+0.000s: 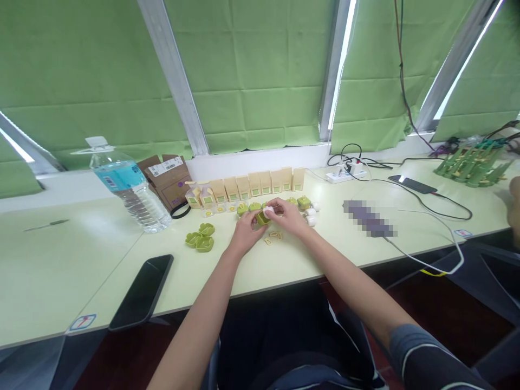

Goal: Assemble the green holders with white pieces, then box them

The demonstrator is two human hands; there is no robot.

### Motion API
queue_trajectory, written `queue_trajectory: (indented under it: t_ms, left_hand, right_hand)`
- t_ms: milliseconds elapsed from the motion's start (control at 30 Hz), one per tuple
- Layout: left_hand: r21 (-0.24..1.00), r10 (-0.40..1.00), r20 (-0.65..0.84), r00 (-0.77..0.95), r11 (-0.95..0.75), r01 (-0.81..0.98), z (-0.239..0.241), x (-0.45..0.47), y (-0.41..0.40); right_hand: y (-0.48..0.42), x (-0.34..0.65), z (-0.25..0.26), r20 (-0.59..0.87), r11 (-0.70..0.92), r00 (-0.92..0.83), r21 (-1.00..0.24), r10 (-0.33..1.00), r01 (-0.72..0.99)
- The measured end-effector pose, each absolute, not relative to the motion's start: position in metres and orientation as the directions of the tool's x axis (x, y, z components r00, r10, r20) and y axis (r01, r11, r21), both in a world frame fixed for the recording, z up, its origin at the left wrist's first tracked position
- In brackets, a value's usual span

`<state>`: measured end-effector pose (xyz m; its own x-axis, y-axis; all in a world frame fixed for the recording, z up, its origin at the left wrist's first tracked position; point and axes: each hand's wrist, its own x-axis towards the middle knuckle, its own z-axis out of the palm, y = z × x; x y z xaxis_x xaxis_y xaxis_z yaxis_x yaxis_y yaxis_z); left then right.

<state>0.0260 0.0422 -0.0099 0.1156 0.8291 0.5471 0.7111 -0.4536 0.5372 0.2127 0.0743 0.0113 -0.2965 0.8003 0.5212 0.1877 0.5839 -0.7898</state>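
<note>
My left hand [246,230] is closed around a small green case [262,218] held just above the table. My right hand [285,215] pinches a small white piece [268,210] right at the top of that case. Under my hands lie a few small yellow rings [274,236]. Behind them stand more green cases [248,207] and a row of small tan boxes [255,183]. Two white pieces [310,217] lie just right of my right hand.
Three open green lids [200,238] lie left of my hands. A water bottle [129,187] and cardboard box [166,176] stand at left, a black phone [142,292] near the front edge. A power strip [345,173], cables, another phone [411,184] and a green rack [471,162] sit at right.
</note>
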Motion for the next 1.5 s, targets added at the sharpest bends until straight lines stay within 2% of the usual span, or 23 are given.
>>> queue_trajectory:
  t_ms: [367,767,1500]
  left_hand:
    - [0.556,0.825,0.557,0.090,-0.451,0.698,-0.0090,0.0269,0.0402]
    - [0.691,0.878,0.478,0.040,-0.404,0.599,-0.0037,0.0294,0.0374]
    - [0.638,0.821,0.568,0.057,-0.483,0.599,-0.0060,0.0282,0.0391]
  right_hand:
    - [0.0783,0.2126,0.0064,0.534,0.607,-0.309,-0.759,0.787,0.234]
    - [0.0779,0.2130,0.0067,0.513,0.587,-0.302,-0.767,0.804,0.259]
    - [0.0811,0.2119,0.0025,0.493,0.577,-0.324,-0.773,0.808,0.263]
